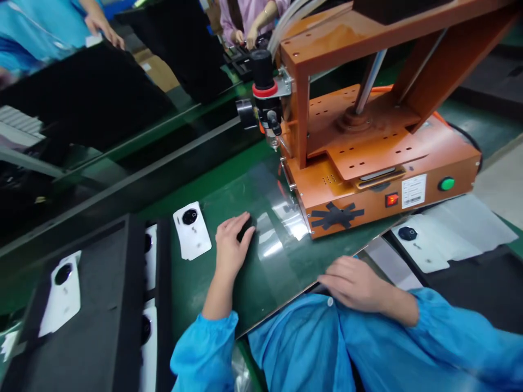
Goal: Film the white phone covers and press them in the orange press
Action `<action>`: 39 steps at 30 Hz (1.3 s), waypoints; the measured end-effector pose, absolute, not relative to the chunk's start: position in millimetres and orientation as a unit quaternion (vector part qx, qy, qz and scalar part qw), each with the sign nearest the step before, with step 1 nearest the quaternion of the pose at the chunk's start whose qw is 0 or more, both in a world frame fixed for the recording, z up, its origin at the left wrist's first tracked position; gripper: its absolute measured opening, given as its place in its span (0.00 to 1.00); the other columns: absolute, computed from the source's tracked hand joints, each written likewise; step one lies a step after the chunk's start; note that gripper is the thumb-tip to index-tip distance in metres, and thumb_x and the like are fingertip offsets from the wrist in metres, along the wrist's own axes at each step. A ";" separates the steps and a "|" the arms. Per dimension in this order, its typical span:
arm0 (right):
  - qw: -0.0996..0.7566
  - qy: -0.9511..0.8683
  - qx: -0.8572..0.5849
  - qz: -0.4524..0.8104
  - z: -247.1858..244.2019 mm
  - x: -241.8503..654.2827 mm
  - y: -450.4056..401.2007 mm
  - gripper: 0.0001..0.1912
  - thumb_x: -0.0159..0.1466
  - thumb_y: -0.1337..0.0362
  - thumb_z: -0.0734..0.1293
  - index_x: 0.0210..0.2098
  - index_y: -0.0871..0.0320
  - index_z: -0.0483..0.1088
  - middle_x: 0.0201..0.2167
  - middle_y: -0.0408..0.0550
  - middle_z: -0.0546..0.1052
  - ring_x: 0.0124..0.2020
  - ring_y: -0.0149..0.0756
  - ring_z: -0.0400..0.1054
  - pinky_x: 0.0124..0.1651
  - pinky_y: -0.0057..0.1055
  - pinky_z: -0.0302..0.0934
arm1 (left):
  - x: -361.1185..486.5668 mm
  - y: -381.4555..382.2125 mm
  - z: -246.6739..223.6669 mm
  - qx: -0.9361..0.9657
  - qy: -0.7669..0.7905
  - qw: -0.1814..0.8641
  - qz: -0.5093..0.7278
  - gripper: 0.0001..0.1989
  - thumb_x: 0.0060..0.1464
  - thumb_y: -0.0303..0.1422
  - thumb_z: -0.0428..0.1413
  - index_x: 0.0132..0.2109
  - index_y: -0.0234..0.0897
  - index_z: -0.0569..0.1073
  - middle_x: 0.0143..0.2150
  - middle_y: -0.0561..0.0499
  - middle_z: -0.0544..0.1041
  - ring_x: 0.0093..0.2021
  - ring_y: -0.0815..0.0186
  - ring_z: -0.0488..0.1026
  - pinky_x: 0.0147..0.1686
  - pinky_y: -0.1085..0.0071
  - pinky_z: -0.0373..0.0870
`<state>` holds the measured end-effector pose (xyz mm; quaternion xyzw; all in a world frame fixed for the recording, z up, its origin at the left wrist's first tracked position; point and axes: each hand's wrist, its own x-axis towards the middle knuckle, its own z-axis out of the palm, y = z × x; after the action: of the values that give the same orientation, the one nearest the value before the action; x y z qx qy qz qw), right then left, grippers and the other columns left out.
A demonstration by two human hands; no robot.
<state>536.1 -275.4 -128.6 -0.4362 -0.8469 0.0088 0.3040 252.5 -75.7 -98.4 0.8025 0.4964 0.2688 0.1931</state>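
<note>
My left hand (232, 239) rests on the green bench top (253, 283), thumb apart from the fingers and nothing in its grasp. Just left of it lies a white phone back cover (196, 235) with a round black camera area. At the bench's near edge, my right hand (353, 280) lies with its fingers stretched out, holding nothing. Beyond both hands stands an orange press machine (347, 207) with a green button (446, 183) and a red switch (391, 200). To the right, another white phone back cover (423, 250) lies beside a translucent sheet (474, 226).
On the left are a black foam tray (93, 294) bearing a white cover (67, 294) and a slotted holder with more covers (150, 337). A pressure regulator (265, 98) juts from the machine's left side. Across the line, two people (44, 32) work behind black-draped items.
</note>
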 end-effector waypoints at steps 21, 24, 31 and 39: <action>0.178 -0.822 -0.536 -0.076 -99.4 416.9 -98.6 0.11 0.72 0.69 0.60 0.46 0.59 0.75 0.45 0.54 0.74 0.46 0.46 0.60 0.46 0.42 0.52 | 243.4 -54.4 -120.3 0.781 0.510 0.207 0.295 0.05 0.59 0.34 0.62 0.41 0.48 0.82 0.52 0.53 0.82 0.57 0.54 0.69 0.62 0.48 0.61; 0.185 -0.821 -0.536 -0.074 -99.3 416.9 -97.6 0.11 0.72 0.69 0.61 0.47 0.60 0.74 0.44 0.54 0.74 0.46 0.46 0.60 0.46 0.43 0.51 | 244.3 -56.0 -117.7 0.781 0.514 0.206 0.288 0.06 0.58 0.34 0.62 0.42 0.48 0.82 0.53 0.53 0.82 0.58 0.54 0.69 0.62 0.48 0.60; 0.208 -0.815 -0.539 -0.044 -101.0 418.8 -94.0 0.09 0.71 0.68 0.62 0.44 0.60 0.74 0.42 0.53 0.74 0.45 0.45 0.59 0.44 0.42 0.51 | 247.9 -61.4 -111.5 0.774 0.530 0.198 0.285 0.03 0.59 0.35 0.62 0.40 0.46 0.81 0.50 0.52 0.83 0.56 0.55 0.72 0.61 0.49 0.62; 0.195 -0.823 -0.523 -0.100 -96.9 418.8 -97.6 0.09 0.71 0.68 0.61 0.41 0.61 0.74 0.39 0.53 0.74 0.43 0.45 0.60 0.43 0.41 0.50 | 245.3 -60.8 -109.3 0.800 0.517 0.193 0.236 0.10 0.60 0.37 0.59 0.48 0.47 0.80 0.59 0.50 0.78 0.60 0.53 0.68 0.63 0.47 0.57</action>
<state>418.8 -97.6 -96.9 -0.5232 -0.8235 -0.1001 0.1951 245.3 -60.8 -109.3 0.7999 0.5170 0.2357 0.1934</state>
